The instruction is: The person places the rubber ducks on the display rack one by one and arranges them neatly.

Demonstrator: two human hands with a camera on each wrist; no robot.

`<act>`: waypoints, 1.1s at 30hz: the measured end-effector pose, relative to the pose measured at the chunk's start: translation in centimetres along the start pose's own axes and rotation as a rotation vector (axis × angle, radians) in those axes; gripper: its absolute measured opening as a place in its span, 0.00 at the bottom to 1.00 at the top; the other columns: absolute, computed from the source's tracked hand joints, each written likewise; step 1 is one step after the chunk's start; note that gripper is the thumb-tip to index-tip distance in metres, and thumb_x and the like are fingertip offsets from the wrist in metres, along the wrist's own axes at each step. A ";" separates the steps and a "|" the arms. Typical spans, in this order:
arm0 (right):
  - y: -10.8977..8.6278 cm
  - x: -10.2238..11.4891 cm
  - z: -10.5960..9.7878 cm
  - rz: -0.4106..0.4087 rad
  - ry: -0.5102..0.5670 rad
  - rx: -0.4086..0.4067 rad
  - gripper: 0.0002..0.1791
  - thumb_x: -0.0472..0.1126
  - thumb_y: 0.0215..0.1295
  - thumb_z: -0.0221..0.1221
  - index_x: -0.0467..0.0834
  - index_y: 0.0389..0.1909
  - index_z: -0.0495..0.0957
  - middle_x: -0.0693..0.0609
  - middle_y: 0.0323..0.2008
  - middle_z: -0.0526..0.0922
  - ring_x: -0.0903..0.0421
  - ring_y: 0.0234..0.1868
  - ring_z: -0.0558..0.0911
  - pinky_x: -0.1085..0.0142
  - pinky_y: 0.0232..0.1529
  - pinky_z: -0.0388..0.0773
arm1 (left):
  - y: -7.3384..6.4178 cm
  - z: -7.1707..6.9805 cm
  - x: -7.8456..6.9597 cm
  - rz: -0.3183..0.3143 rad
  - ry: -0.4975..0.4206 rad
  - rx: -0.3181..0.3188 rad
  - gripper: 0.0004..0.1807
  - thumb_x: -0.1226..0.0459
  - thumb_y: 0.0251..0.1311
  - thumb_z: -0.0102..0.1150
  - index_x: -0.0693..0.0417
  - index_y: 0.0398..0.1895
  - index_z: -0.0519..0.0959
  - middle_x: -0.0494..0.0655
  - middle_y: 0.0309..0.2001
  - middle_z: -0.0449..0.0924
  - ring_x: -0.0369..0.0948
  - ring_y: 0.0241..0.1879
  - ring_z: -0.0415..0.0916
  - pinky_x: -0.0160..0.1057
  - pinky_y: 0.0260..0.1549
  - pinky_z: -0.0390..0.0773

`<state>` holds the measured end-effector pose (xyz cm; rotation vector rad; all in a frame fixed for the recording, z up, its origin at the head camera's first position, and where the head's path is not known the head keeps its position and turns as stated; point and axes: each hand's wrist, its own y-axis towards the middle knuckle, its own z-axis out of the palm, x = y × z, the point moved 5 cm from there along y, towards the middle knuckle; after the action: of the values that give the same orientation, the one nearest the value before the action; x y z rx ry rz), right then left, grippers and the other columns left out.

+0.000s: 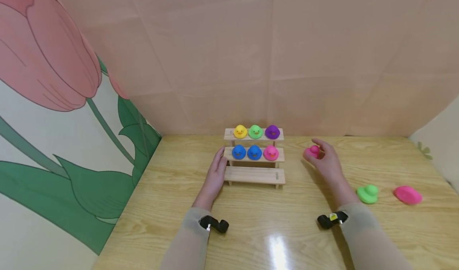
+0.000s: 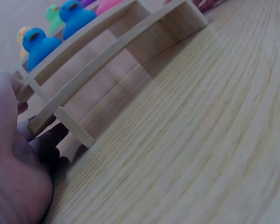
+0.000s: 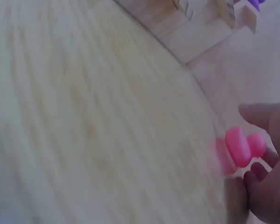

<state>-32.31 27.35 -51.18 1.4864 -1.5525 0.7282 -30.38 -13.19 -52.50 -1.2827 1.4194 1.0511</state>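
A three-tier wooden stand (image 1: 254,175) carries toy ducks on its two upper shelves. On the top shelf sit yellow (image 1: 240,132), green (image 1: 255,132) and purple (image 1: 272,132) ducks; the middle one bears two blue ducks (image 1: 238,152) and a pink duck (image 1: 271,153). My left hand (image 1: 216,170) rests along the stand's left end, fingers mostly extended, some reaching under the lowest shelf in the left wrist view. Right of the stand, my right hand (image 1: 327,160) surrounds a small pink duck (image 3: 239,147) low at the table, its thumb apart from the duck in the right wrist view.
A green duck (image 1: 367,193) and a pink object (image 1: 408,195), tipped with its base showing, lie at right on the wooden table (image 1: 287,222). Behind the table hangs a plain pinkish cloth (image 1: 222,63); a tulip-printed panel (image 1: 64,142) stands at left.
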 end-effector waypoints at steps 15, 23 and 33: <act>0.6 -0.9 0.0 -0.062 -0.036 0.057 0.36 0.35 0.80 0.66 0.35 0.83 0.64 0.31 0.64 0.76 0.39 0.62 0.77 0.73 0.56 0.71 | 0.1 0.0 0.0 0.003 0.005 -0.012 0.30 0.37 0.87 0.39 0.18 0.87 0.57 0.39 0.87 0.58 0.49 0.87 0.50 0.62 0.83 0.53; 0.3 -0.6 0.0 -0.065 -0.061 0.066 0.35 0.34 0.81 0.64 0.33 0.83 0.65 0.29 0.66 0.73 0.35 0.64 0.75 0.52 0.65 0.75 | 0.0 0.0 -0.2 0.000 0.007 -0.009 0.30 0.38 0.87 0.39 0.18 0.88 0.57 0.39 0.87 0.58 0.48 0.87 0.50 0.61 0.83 0.53; 0.4 -0.4 0.0 -0.139 -0.132 0.072 0.34 0.31 0.74 0.70 0.31 0.77 0.71 0.27 0.62 0.73 0.34 0.60 0.73 0.45 0.60 0.72 | -0.1 0.1 -0.2 0.001 0.003 -0.010 0.29 0.39 0.88 0.39 0.17 0.87 0.57 0.38 0.87 0.58 0.48 0.86 0.51 0.60 0.83 0.53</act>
<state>-32.69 27.63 -51.45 1.7067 -1.5163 0.6211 -30.31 -13.11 -52.33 -1.2917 1.4187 1.0583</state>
